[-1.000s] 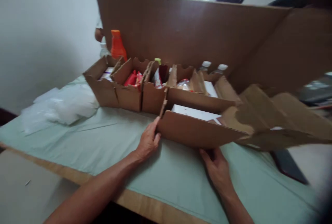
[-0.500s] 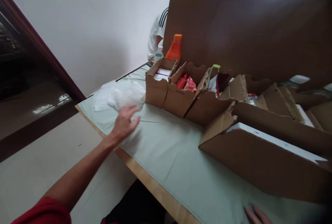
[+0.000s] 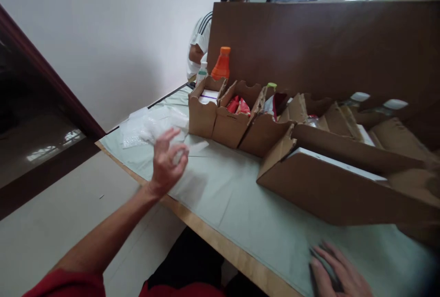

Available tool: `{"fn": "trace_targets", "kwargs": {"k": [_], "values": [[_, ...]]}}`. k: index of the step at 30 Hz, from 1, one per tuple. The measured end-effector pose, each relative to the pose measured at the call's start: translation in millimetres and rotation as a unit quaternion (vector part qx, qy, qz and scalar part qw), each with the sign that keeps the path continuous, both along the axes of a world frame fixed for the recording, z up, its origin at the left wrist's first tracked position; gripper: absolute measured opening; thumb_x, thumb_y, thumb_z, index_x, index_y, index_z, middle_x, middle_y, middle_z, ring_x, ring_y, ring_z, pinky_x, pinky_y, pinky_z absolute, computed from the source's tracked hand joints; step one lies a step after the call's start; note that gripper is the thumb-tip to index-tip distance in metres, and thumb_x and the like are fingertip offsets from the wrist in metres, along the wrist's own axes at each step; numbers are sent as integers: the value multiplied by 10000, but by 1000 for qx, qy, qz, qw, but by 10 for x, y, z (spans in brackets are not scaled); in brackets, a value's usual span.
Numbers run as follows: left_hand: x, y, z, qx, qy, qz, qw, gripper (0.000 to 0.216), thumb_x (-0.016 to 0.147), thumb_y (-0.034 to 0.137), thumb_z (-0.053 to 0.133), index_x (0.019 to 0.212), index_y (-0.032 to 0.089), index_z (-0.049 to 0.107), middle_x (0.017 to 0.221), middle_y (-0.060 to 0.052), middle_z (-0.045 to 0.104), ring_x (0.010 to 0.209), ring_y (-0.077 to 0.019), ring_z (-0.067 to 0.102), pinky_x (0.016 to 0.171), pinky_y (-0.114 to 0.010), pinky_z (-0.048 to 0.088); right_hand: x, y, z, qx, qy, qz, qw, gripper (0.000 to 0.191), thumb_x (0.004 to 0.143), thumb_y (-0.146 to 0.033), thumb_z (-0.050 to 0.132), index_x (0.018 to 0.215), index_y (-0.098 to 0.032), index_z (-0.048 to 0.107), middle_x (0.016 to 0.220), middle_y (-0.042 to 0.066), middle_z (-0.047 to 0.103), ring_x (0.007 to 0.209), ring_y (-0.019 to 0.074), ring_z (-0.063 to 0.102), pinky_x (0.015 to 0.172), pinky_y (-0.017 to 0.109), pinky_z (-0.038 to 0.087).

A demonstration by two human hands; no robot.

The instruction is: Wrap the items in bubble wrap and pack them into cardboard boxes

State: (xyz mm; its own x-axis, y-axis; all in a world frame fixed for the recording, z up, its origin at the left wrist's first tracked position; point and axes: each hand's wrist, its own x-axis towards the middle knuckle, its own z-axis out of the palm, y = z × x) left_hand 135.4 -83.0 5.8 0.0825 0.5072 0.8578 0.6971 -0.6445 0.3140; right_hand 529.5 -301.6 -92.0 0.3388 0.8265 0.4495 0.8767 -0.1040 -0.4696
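My left hand (image 3: 169,162) is raised above the left part of the table, its thumb and index finger pinched on a piece of clear bubble wrap (image 3: 196,150), blurred by motion. Behind it lies a loose pile of clear bubble wrap bags (image 3: 135,132). At the lower right, my right hand (image 3: 342,272) curls over a dark rounded object, which looks like a computer mouse (image 3: 326,262). That object rests on or just above the pale green tablecloth (image 3: 237,205).
Cardboard bins (image 3: 227,127) in a row hold a white box, red packets and other goods. A longer cardboard bin (image 3: 326,191) stands nearer me. An orange bottle (image 3: 222,64) rises behind them, before a tall brown panel (image 3: 309,45). A person (image 3: 200,42) sits beyond.
My left hand has gone from spread fingers to a pinch with clear bubble wrap in it, lifted slightly. My right hand has come further into view with the dark object. The camera has shifted.
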Motion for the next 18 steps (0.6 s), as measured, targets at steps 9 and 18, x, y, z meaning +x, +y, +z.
{"fn": "trace_targets", "kwargs": {"k": [9,18], "values": [[1179,-1597,-751,-240,63,-196,949,191,887,200,660,1074,222,690,1378,-162,621,1315,-330,576,1140,-627,404,-1078,304,536,-127,478,39,868,871,798,-651,678,1471,-143,460,1188,177,728,818,234,719,644,339,566],[607,-1233,-609,-227,101,-123,961,182,918,189,605,1072,197,701,1348,-161,636,1326,-338,550,1110,-561,452,-1098,346,424,-76,370,29,926,611,849,-444,609,1370,-126,577,808,21,668,697,174,608,675,328,509]]}}
